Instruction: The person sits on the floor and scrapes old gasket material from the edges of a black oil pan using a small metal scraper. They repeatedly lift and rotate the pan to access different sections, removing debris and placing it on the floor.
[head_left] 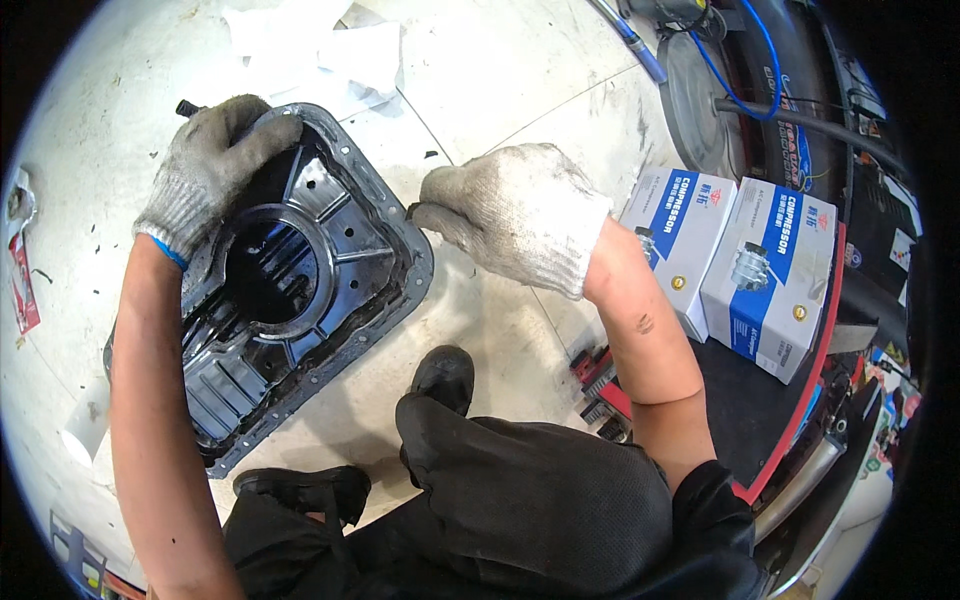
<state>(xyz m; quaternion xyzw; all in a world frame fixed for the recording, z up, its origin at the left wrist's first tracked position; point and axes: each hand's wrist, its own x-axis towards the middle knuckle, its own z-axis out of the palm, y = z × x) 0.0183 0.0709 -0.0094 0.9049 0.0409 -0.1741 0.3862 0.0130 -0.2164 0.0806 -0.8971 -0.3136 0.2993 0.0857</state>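
A black, oily engine oil pan (pixel 365 265) with a bolt-holed flange sits tilted in front of me, its ribbed inside facing up. My left hand (pixel 215 160), in a greyish knitted glove, is closed over the pan's far left rim, thumb along the flange. My right hand (pixel 520 215), gloved alike, is closed in a pinch beside the right corner of the flange. A small dark bit (pixel 413 211) shows at its fingertips, touching or nearly touching the rim; what it is I cannot make out. Dark residue lines the flange's inner edge.
Two white and blue boxes (pixel 765 280) stand on a red-edged black cart (pixel 715 400) at the right. Beyond them are a round grey base (pixel 700 105) and a blue cable (pixel 735 90). White paper sheets (pixel 360 60) lie on the floor ahead. A red package (pixel 22 285) lies far left.
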